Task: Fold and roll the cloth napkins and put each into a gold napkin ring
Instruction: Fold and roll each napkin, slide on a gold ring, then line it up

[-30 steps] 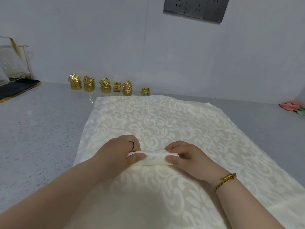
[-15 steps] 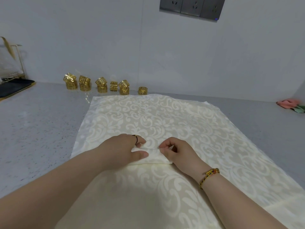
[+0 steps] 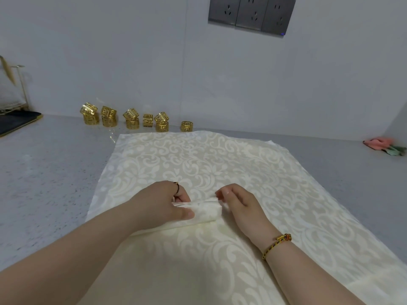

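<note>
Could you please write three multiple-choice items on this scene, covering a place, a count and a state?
1. Where do the napkin rings stand? A by the wall, behind the cloth; B on the cloth; C in a hand.
2. How many wall sockets? A one; B three; C five.
3. The napkin is: A spread flat; B inside a ring; C rolled, gripped by both hands.
A, they line the wall's foot; B, three plates side by side; C, left hand and right hand grip the roll.

Ten gold rings (image 3: 187,126); one napkin (image 3: 198,159); three sockets (image 3: 251,13).
</note>
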